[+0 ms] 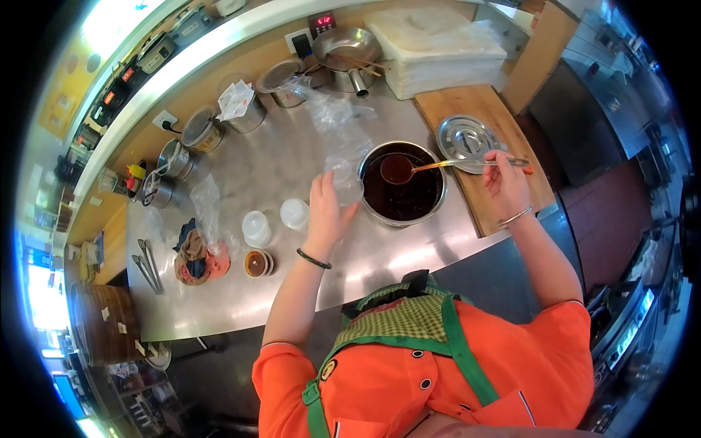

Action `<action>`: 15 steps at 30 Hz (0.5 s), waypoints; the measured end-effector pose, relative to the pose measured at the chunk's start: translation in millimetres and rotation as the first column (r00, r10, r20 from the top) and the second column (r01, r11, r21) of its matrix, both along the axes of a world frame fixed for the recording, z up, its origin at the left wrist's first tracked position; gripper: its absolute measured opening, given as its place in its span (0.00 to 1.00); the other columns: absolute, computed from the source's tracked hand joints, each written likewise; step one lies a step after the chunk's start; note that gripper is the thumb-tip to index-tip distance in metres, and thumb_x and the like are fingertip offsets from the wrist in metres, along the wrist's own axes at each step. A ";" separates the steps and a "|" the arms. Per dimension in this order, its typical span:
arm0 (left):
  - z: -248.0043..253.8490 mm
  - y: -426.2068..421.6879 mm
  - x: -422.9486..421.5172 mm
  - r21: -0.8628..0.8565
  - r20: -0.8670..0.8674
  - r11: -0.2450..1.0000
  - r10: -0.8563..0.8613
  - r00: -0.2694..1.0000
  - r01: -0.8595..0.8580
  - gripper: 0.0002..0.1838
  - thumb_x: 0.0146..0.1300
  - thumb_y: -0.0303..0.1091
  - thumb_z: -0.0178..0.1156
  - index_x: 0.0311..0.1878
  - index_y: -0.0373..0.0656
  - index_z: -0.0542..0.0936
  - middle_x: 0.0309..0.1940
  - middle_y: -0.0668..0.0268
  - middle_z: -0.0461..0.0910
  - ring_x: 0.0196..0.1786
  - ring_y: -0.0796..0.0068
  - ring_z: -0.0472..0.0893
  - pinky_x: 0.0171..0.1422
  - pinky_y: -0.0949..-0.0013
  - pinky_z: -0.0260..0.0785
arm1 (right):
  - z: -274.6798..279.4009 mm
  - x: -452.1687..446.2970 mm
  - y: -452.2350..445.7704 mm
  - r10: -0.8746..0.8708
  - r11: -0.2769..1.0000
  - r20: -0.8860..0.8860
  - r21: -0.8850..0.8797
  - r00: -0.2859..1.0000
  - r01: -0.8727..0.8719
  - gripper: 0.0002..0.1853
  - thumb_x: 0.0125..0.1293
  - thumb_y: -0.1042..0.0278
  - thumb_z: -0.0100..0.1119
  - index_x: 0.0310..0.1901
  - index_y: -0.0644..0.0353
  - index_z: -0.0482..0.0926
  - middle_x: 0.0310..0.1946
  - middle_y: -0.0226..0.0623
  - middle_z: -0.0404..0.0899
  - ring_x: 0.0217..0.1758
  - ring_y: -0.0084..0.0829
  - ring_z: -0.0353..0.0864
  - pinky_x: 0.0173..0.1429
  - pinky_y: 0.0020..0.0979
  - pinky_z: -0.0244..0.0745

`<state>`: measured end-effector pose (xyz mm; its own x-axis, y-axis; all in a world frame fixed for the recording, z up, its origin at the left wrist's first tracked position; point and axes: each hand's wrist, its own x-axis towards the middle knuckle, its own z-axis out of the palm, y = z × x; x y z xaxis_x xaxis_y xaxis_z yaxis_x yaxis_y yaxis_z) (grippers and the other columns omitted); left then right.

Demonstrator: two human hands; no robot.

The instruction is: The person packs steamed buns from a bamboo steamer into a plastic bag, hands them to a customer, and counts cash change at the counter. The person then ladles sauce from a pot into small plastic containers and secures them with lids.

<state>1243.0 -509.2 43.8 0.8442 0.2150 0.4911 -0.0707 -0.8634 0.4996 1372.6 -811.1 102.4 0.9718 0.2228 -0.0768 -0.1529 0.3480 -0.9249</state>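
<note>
In the head view, my right hand (504, 186) is closed round the handle of a ladle (438, 165). The bowl of the ladle is in dark liquid inside a round steel pot (363, 197). Close by the pot's left rim, my left hand (326, 208) is curved round a clear plastic cup (349, 186), thumb on the near side. Left of that hand stand two whitish plastic cup stacks (256, 228), (295, 214). Nearer the table's front edge are small cups (257, 263) with brown contents.
A steel lid (466, 137) lies on a wooden board (456, 106) at right. Plastic bags (332, 117) lie behind the pot. Lidded tubs (202, 131), a pan (347, 47) and a white box (445, 66) line the back. Crumpled cloths (193, 255) and tongs (148, 266) are at left.
</note>
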 end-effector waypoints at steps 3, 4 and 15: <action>2.3 -6.0 14.5 0.008 -0.029 1.000 -0.020 0.999 0.020 0.40 0.40 0.30 0.69 0.58 0.32 0.61 0.51 0.48 0.66 0.53 0.48 0.67 0.59 0.58 0.61 | 15.4 0.8 -3.4 0.006 1.000 0.019 0.015 1.000 -0.006 0.11 0.69 0.62 0.45 0.38 0.60 0.74 0.23 0.29 0.73 0.23 0.18 0.70 0.29 0.19 0.69; 2.0 -9.8 19.7 -0.004 -0.043 0.999 -0.040 0.998 0.040 0.39 0.40 0.29 0.69 0.57 0.32 0.61 0.50 0.48 0.67 0.53 0.49 0.67 0.58 0.59 0.61 | 19.2 0.6 -4.5 0.012 0.999 0.016 0.033 1.000 -0.013 0.11 0.69 0.62 0.45 0.38 0.60 0.74 0.23 0.29 0.73 0.23 0.18 0.70 0.29 0.19 0.69; -8.5 -61.1 53.1 -0.257 0.064 0.952 -0.154 0.986 0.165 0.45 0.39 0.30 0.70 0.61 0.30 0.56 0.49 0.48 0.67 0.53 0.49 0.68 0.57 0.57 0.61 | 38.3 -20.0 -3.7 0.023 0.998 0.126 -0.059 0.992 -0.016 0.13 0.70 0.61 0.43 0.40 0.62 0.72 0.25 0.29 0.72 0.26 0.18 0.70 0.33 0.19 0.68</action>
<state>1296.1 -570.3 35.2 0.8572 0.2043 0.4727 -0.2234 -0.6795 0.6988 1352.6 -814.8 140.7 0.9701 0.2405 0.0330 -0.0397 0.2916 -0.9557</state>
